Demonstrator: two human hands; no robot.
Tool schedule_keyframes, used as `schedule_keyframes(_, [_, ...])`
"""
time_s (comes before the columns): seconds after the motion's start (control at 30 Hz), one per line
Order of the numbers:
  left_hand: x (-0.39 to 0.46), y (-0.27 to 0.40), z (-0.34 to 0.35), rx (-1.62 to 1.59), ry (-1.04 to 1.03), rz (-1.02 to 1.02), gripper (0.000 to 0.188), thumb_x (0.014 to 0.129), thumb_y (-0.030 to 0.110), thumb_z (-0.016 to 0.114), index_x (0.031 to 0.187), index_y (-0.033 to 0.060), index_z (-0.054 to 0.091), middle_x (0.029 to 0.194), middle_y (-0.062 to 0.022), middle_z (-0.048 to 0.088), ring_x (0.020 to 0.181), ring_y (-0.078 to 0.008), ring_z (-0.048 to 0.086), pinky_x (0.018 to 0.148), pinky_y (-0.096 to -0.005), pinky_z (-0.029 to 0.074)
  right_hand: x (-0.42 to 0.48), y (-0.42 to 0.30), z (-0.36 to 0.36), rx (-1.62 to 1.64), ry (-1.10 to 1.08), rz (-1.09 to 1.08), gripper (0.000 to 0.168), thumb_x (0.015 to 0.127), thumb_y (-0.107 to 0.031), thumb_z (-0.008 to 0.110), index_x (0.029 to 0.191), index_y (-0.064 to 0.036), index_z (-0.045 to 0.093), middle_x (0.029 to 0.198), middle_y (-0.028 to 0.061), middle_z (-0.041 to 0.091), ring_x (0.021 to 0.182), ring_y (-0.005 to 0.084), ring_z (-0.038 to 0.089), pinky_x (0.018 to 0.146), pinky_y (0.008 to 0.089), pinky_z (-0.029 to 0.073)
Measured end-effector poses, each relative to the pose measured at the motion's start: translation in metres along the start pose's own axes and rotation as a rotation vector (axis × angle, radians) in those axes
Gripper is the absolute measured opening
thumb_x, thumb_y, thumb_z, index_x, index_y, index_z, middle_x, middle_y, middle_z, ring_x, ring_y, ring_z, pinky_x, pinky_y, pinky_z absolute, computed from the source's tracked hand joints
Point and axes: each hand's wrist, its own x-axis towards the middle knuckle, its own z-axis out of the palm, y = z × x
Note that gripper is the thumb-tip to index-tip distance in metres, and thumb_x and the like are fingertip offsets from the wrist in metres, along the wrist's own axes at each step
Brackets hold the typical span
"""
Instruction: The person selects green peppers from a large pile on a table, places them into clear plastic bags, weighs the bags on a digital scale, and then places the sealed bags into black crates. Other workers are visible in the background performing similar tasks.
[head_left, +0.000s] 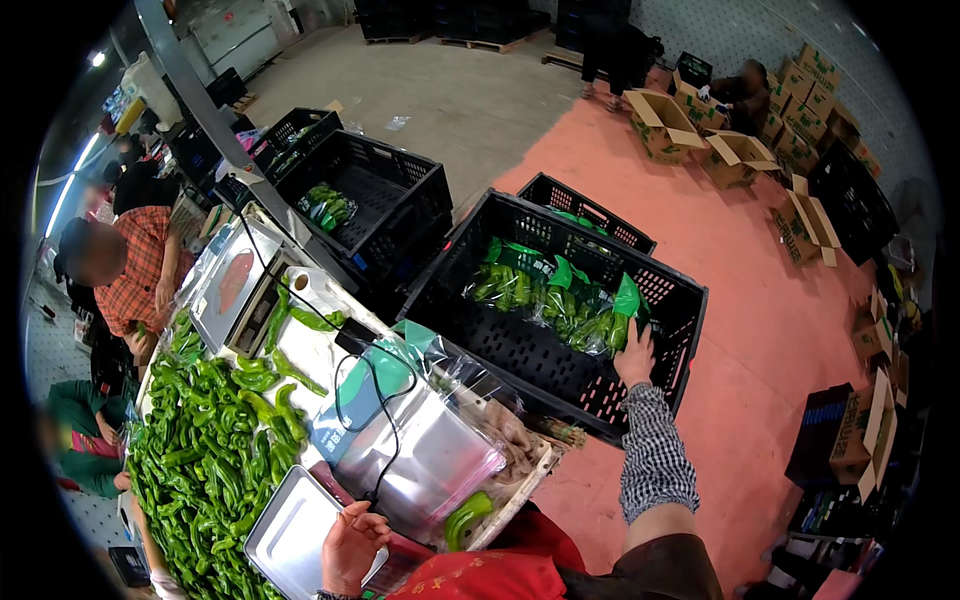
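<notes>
My right hand (636, 354) reaches into a black plastic crate (480, 352) and touches the rightmost of several clear bags of green peppers (596, 326); whether its fingers grip the bag I cannot tell. My left hand (355, 541) is over the edge of a metal scale pan (296, 529), palm up with curled fingers and nothing in it. A stack of clear plastic bags (420, 450) with a black cable across it lies on the table. Left of the pan spreads a large heap of loose green peppers (202, 457).
Another scale (236, 281) stands at the table's far end. Beyond it is a black crate (390, 187) holding bagged peppers. Co-workers stand and sit along the left. A metal post (202, 97) slants beside the table. Open cardboard boxes (664, 124) stand on the red floor.
</notes>
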Motion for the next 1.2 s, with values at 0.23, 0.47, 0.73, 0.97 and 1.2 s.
schedule_keyframes(0.23, [0.001,-0.018,0.010,0.017,-0.097,0.055,0.054,0.105,0.044,0.056,0.141,0.0043,0.056,0.115,-0.0141,0.071,0.103,-0.0260,0.066,0.094,-0.0406,0.052,-0.005,-0.021,0.001,-0.293,0.001,-0.357,0.071,0.093,-0.022,0.076,0.157,-0.024,0.045,0.173,0.0127,0.012,0.154,0.0482,0.019,0.117,0.0692,0.031])
schedule_keyframes(0.47, [-0.005,-0.015,0.036,-0.016,-0.101,0.035,0.056,0.104,0.045,0.057,0.143,0.0050,0.053,0.119,-0.0145,0.069,0.105,-0.0269,0.065,0.095,-0.0409,0.053,0.031,0.003,0.035,-0.337,0.228,-0.319,0.073,0.085,-0.008,0.071,0.153,-0.019,0.049,0.171,0.0178,0.020,0.150,0.0547,0.024,0.117,0.0694,0.029])
schedule_keyframes(0.73, [0.005,-0.004,0.084,-0.096,-0.136,-0.056,0.053,0.103,0.043,0.060,0.141,0.0067,0.054,0.114,-0.0125,0.067,0.108,-0.0283,0.063,0.098,-0.0424,0.051,-0.006,-0.029,0.015,-0.108,0.446,-0.625,0.036,0.086,-0.011,0.071,0.121,-0.004,0.069,0.142,0.0203,0.056,0.141,0.0523,0.038,0.114,0.0648,0.034])
schedule_keyframes(0.97, [0.030,-0.009,0.065,0.062,-0.068,-0.020,0.049,0.105,0.041,0.059,0.139,0.0064,0.055,0.114,-0.0112,0.066,0.107,-0.0291,0.063,0.098,-0.0450,0.050,0.017,-0.079,0.051,0.209,0.143,-0.583,0.029,0.092,-0.009,0.069,0.121,-0.003,0.067,0.114,0.0197,0.065,0.092,0.0407,0.069,0.083,0.0495,0.057])
schedule_keyframes(1.2, [0.034,-0.009,0.062,0.075,-0.039,-0.009,0.050,0.104,0.042,0.060,0.140,0.0071,0.054,0.117,-0.0123,0.066,0.109,-0.0302,0.062,0.099,-0.0458,0.050,0.096,-0.137,0.083,-0.278,0.104,-0.837,0.030,0.092,-0.012,0.063,0.120,-0.008,0.069,0.125,0.0135,0.061,0.117,0.0338,0.058,0.092,0.0459,0.053])
